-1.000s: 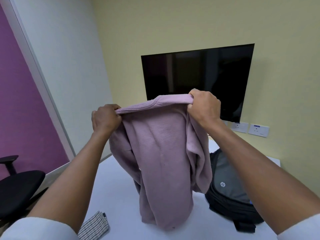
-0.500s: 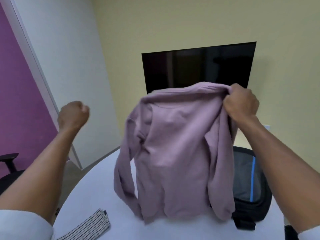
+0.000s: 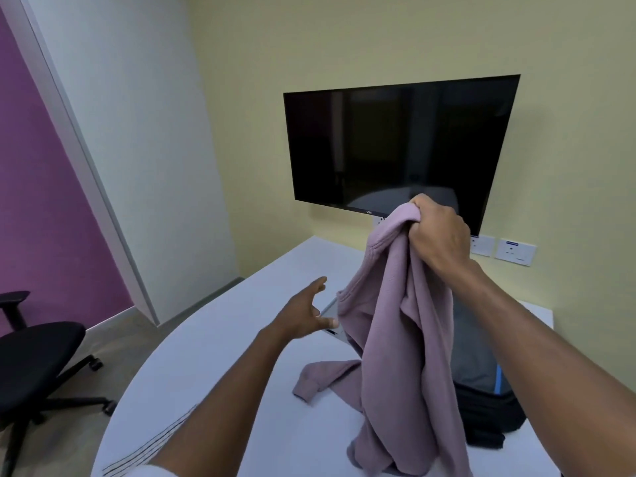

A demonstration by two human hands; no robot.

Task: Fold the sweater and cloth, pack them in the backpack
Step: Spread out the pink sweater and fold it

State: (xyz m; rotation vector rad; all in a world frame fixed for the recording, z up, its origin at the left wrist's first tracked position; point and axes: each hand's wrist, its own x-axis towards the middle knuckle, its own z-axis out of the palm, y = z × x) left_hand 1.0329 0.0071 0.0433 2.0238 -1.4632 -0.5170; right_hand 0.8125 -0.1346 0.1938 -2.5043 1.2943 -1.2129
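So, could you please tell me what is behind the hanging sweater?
Behind the sweater, bunched in the right hand, a dark backpack rests on the table. Only its right part shows; the rest, including any opening, is covered.

The only mark I can make out is a small pale logo on the lower bezel of the wall television (image 3: 399, 149), down at about its six o'clock edge, too tiny to read for certain. The wall sockets (image 3: 515, 251) at the screen's four o'clock carry a dark blue sticker, its lettering unreadable.
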